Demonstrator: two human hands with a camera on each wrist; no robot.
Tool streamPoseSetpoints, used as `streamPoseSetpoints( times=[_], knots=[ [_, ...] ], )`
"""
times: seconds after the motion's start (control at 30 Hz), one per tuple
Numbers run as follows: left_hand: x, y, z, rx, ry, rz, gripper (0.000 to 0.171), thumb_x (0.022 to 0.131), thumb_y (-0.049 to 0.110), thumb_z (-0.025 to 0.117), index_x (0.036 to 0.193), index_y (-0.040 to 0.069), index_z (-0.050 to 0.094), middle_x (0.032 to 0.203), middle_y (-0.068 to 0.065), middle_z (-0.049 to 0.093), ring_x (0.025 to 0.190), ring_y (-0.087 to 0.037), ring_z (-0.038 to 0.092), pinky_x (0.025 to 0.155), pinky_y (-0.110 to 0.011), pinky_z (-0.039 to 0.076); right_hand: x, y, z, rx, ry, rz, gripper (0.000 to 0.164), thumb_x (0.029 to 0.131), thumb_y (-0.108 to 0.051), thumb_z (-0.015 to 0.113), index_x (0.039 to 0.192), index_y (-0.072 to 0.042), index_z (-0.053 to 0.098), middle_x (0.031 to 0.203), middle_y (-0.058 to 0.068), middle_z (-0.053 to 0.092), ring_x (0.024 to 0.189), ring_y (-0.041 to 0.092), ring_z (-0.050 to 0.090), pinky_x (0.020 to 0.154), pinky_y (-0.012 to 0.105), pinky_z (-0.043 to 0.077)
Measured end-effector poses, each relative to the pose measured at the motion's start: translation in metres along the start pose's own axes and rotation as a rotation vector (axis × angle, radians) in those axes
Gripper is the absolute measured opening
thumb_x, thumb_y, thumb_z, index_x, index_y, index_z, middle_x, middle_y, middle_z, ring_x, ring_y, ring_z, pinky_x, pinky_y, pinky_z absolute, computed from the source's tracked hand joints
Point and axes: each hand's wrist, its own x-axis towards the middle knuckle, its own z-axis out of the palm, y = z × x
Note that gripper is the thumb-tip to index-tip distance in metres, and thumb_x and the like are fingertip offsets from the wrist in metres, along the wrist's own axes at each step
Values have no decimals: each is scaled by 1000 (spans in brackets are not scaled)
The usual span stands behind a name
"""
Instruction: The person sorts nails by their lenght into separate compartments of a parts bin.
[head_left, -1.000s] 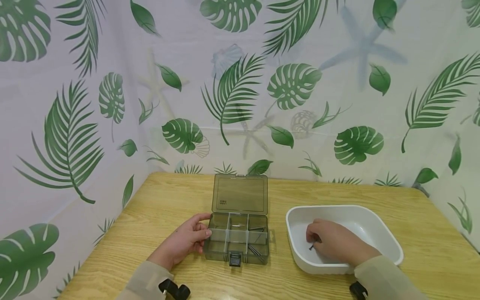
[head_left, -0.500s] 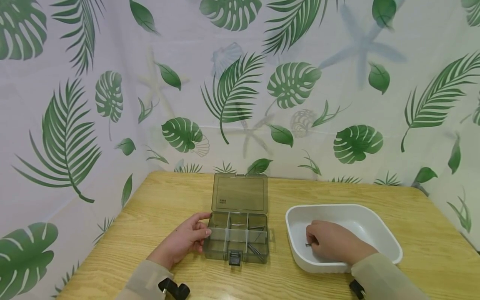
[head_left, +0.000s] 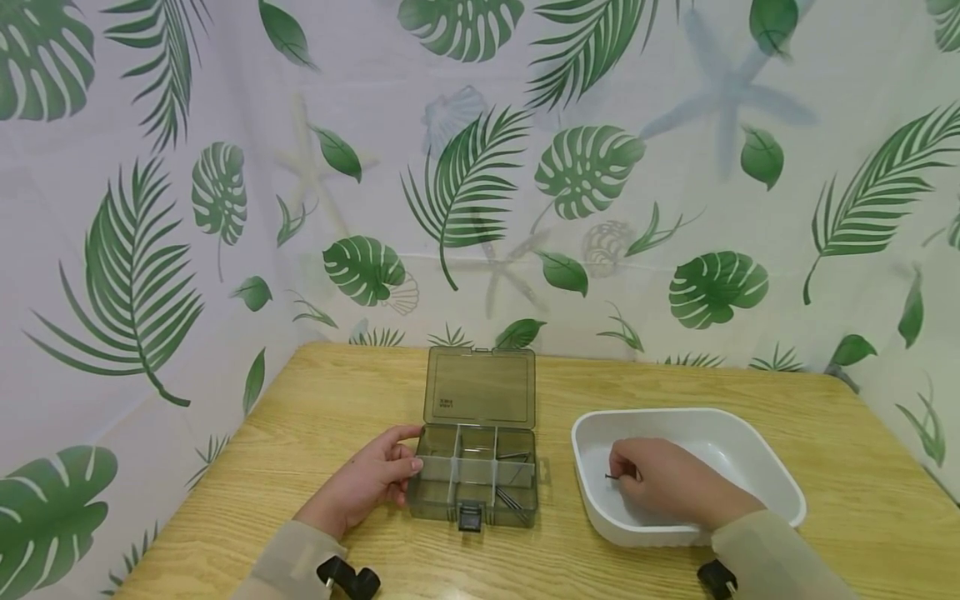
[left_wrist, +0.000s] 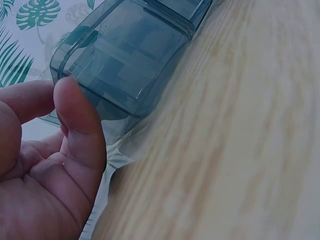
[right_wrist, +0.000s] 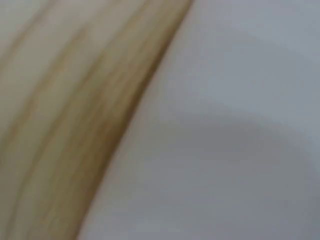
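Observation:
My left hand (head_left: 375, 472) holds the left side of a smoky clear compartment box (head_left: 435, 505), thumb on its near rim. In the left wrist view, the thumb (left_wrist: 80, 112) and forefinger pinch a corner of the box (left_wrist: 125, 75). The box's lid (head_left: 480, 389) stands raised at the back. Several thin dark screws (head_left: 510, 499) lie in its right compartments. Inside a white basin (head_left: 787, 508), my right hand (head_left: 667, 483) pinches a small dark screw (head_left: 611, 477), its head poking out leftward; the fingers cover the rest. The right wrist view shows only blurred basin wall and table.
The wooden table (head_left: 555, 567) carries the box and, to its right, the basin. A leaf-print cloth (head_left: 480, 208) hangs behind the table and along both sides. Dark camera mounts (head_left: 348, 577) sit on both wrists.
My right hand shifts slightly within the basin. The screw's head swings from pointing down toward me to pointing left, and rises a little. My left hand and the box stay put.

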Motion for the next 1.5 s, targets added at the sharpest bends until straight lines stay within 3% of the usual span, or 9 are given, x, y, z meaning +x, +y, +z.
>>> streamPoseSetpoints(
  times=[0.23, 0.6, 0.8, 1.17, 1.5],
  knots=[
    [-1, 0, 0, -2, -4, -2, 64, 104, 14, 59, 158, 4, 27, 96, -7, 51, 72, -16, 48, 59, -28, 51, -2, -7, -11, 67, 26, 30, 15, 91, -8, 67, 89, -23, 63, 77, -12, 54, 73, 7, 50, 67, 28, 44],
    [-1, -1, -1, 6, -6, -6, 65, 104, 16, 61, 158, 6, 27, 98, -9, 52, 73, -17, 48, 60, -29, 51, 1, -36, -24, 146, 98, -80, 23, 99, -4, 56, 111, -17, 70, 79, -11, 56, 70, 5, 49, 65, 27, 45],
    [0, -2, -1, 7, -6, -9, 65, 104, 17, 61, 158, 7, 27, 99, -8, 52, 73, -17, 48, 60, -28, 51, 9, -56, -20, 177, 77, -124, 23, 100, -5, 56, 110, -20, 71, 86, -11, 60, 70, 5, 49, 65, 28, 45],
    [-1, -1, 1, 10, 0, -5, 63, 105, 14, 58, 158, 5, 26, 99, -9, 52, 73, -16, 48, 59, -29, 51, 27, -94, -9, 223, 50, -123, 23, 99, -5, 57, 112, -18, 71, 75, -11, 55, 61, 6, 42, 58, 28, 41],
    [-1, 1, 2, 9, -1, -1, 64, 104, 16, 60, 158, 5, 27, 99, -9, 52, 73, -17, 48, 59, -29, 51, 45, -109, 7, 189, 71, -136, 26, 94, -3, 58, 113, -11, 73, 77, -11, 54, 62, 6, 43, 59, 28, 43]
  ],
)
